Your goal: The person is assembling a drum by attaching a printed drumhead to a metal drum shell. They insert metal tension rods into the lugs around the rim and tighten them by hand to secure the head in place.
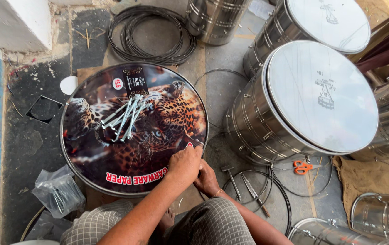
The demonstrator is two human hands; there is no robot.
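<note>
So in the head view both hands sit at the lower right rim of the leopard-print drum point(133, 129), centre-left in the frame. Left hand point(183, 164) is curled closed over the rim; right hand point(207, 179) is tucked underneath, grip hard to tell. Loose metal rods point(124, 117) lie on the drumhead. Steel drums point(303, 102) crowd the right side, wire hoops point(151, 34) at the top, scissors point(301, 167) nearby on the floor.

Room round my hands point(190, 168): bare floor point(31, 145) left of the drum point(133, 129). Right blocked by a steel drum point(294, 104) just beside. Hammer point(231, 179), rings point(267, 190) and scissors point(302, 167) clutter the near right. Bolts point(124, 118) piled mid-skin; bag point(58, 190) at near left.
</note>
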